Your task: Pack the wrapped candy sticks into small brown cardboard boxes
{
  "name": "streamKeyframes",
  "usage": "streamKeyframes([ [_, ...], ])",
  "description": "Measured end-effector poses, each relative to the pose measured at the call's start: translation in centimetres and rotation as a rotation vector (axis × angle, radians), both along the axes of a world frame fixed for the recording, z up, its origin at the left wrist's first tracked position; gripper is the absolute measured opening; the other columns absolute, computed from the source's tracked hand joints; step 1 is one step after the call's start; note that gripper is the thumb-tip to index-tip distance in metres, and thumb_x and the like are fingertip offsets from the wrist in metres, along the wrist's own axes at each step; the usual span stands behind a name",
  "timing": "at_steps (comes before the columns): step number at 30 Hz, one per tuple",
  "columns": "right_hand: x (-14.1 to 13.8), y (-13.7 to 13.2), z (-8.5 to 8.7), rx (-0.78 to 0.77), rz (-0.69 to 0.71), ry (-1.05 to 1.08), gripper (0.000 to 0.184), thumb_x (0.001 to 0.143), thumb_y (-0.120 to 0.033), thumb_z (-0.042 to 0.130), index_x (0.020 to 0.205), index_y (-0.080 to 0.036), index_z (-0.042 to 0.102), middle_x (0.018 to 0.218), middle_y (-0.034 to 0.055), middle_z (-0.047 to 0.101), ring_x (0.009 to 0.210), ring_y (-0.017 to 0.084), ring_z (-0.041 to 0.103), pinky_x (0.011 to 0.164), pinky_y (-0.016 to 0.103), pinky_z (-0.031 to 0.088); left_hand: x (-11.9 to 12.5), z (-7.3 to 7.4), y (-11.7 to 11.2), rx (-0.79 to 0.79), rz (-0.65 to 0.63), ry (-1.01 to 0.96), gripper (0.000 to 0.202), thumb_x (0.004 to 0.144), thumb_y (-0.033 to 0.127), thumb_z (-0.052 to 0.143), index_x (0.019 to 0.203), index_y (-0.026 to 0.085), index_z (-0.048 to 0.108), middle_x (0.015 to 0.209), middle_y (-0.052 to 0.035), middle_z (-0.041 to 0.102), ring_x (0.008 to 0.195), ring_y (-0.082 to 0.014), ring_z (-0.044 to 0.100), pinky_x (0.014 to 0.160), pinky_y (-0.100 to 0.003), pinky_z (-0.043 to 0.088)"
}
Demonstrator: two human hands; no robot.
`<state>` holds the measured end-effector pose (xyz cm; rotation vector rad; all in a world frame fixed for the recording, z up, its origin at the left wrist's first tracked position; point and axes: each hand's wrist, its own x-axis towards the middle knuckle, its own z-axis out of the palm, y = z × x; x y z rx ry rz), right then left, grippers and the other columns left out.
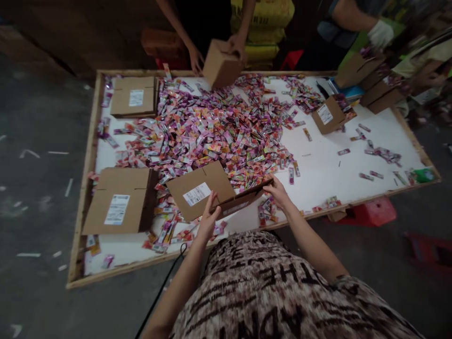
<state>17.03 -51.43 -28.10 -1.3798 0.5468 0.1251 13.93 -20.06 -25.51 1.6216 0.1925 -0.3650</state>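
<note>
Cardboard box (238, 205), near side of worktop (325, 162) | left hand (208, 220), right hand (278, 191): fingers gripping its ends | step: probably unfolding, dim view | next: two-handed opening

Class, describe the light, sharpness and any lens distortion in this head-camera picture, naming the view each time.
Head view: dim overall, the white tabletop brightest; head view: upper right corner smeared by blur; head view: fine print on the held cardboard too soft to read; head view: patterned shirt looms large, perhaps wide-angle stretch.
</note>
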Motion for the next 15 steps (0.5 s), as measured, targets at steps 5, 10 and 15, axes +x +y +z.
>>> streamKeyframes([
  [5,-1.2,-1.4,0.7,0.109,0.307,-0.036,0.088,0.057,-0.027,0.082,0.141,-0.029,0.057,0.152,0.0041,0.053,0.146,0.025,0.042,0.121,0.043,0.035,-0.7,-0.6,-2.9,-0.024,-0.112,-0.087,0.1,0.085,0.057,0.072,0.165,0.033,0.017,0.172,-0.0072,0.021,0.159,-0.0263,0.015,0.129,-0.042,0.016],
  [10,-2.3,-0.1,-1.1,-0.295,0.344,-0.074,0.062,0.055,-0.028,0.087,0.113,-0.019,0.07,0.12,0.0087,0.071,0.114,0.026,0.063,0.105,0.045,0.048,-2.3,-0.9,-2.0,0.304,-0.466,-0.41,0.063,0.085,0.06,0.07,0.142,0.033,0.062,0.152,-0.0085,0.055,0.154,-0.0354,0.025,0.126,-0.059,0.01],
  [15,-3.1,0.8,-1.2,-0.527,0.452,-0.278,0.023,0.075,-0.025,0.076,0.098,-0.021,0.077,0.109,0.0085,0.075,0.107,0.025,0.067,0.1,0.045,0.051,-3.9,-1.2,-0.8,0.399,-0.726,-0.397,0.054,0.088,0.055,0.069,0.137,0.031,0.067,0.12,-0.0105,0.075,0.144,-0.0384,0.041,0.121,-0.067,0.015],
])
